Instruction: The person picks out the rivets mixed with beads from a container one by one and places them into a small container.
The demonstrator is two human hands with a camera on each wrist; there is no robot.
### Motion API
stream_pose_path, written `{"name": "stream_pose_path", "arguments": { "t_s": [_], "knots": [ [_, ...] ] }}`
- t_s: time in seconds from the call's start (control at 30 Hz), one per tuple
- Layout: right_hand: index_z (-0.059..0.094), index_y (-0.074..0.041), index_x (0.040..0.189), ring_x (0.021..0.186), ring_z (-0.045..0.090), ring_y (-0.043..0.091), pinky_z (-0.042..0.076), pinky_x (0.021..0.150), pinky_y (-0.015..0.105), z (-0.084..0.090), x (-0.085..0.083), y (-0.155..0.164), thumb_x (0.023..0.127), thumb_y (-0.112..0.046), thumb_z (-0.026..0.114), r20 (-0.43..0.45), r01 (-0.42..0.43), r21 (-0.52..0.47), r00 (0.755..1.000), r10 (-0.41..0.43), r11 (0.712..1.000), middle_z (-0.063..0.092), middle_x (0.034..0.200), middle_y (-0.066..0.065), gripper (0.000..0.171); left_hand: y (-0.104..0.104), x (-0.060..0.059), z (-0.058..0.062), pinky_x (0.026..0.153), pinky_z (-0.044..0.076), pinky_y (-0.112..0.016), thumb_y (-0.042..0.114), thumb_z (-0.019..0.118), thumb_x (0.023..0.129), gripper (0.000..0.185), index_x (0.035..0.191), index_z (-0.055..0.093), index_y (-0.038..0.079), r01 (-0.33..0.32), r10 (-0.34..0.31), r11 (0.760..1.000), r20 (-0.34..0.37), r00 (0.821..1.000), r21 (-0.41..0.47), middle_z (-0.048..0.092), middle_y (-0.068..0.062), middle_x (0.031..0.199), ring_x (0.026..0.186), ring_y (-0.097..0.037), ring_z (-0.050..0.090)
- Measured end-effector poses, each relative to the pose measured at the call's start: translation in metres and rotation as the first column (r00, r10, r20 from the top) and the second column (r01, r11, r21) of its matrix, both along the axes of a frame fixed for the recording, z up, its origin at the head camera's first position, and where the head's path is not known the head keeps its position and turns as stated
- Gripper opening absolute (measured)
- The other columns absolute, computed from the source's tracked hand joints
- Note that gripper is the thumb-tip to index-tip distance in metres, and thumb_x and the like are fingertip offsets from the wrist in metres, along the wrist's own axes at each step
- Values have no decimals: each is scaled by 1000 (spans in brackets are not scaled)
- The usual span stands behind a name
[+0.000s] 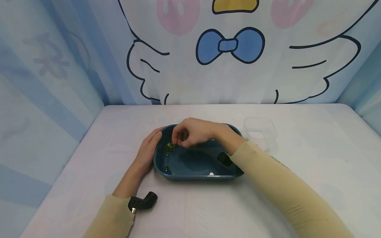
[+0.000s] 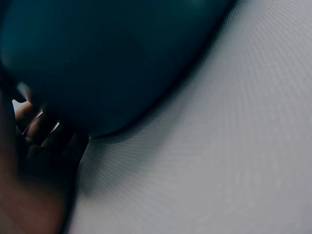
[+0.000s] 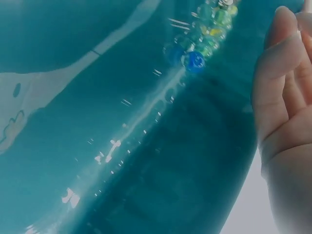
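Observation:
A dark teal tray (image 1: 205, 178) with raised walls stands on the table. Inside its left end lie several glass marbles (image 1: 169, 148), green, yellow and brown; a blue marble (image 1: 168, 172) lies near the front left corner. My left hand (image 1: 146, 150) rests along the tray's outer left wall, thumb at the rim; its fingers (image 2: 41, 129) touch the wall in the left wrist view. My right hand (image 1: 194, 132) reaches into the tray over the marbles, fingers and thumb bent together beside them. I cannot tell whether a marble is between its fingertips.
A clear plastic box (image 1: 262, 129) stands behind the tray to the right, partly behind the right forearm. Black wrist devices (image 1: 143, 201) are on both arms. A printed curtain (image 1: 229, 79) hangs at the table's far edge.

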State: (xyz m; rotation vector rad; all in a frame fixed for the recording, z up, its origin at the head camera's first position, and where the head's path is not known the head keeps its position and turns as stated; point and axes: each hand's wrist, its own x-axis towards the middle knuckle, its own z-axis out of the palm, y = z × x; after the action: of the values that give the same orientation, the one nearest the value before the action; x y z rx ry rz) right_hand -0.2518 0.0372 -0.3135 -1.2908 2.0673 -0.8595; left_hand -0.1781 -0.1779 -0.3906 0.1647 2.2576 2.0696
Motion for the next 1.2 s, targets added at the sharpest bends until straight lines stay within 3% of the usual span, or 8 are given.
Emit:
{"name": "stream_pose_path", "arguments": {
  "t_s": [0.17,0.53,1.2],
  "knots": [
    [69,-1,108,69,61,21,54,60,34,4,1,4,91,-3,64,32,38,-46,999,-37,998,68,98,10,18,1,0,0,116,31,-41,36,35,111,49,149,46,8,2,-2,1000,9,1000,2,49,-10,149,138,-21,42],
    [70,-4,108,66,59,23,51,58,35,16,0,11,93,-5,64,7,94,-113,996,-94,989,67,92,8,16,5,-1,3,114,33,-42,35,34,111,48,149,46,8,12,-12,1000,12,1000,13,50,-11,148,136,-23,45],
    [69,-2,110,80,63,23,52,63,37,39,9,31,92,-6,64,-3,149,-169,988,-152,974,67,98,5,19,2,2,4,118,27,-43,38,34,111,51,151,44,8,-7,7,1000,21,1000,-26,49,-10,149,139,-23,42]
  ]
}}
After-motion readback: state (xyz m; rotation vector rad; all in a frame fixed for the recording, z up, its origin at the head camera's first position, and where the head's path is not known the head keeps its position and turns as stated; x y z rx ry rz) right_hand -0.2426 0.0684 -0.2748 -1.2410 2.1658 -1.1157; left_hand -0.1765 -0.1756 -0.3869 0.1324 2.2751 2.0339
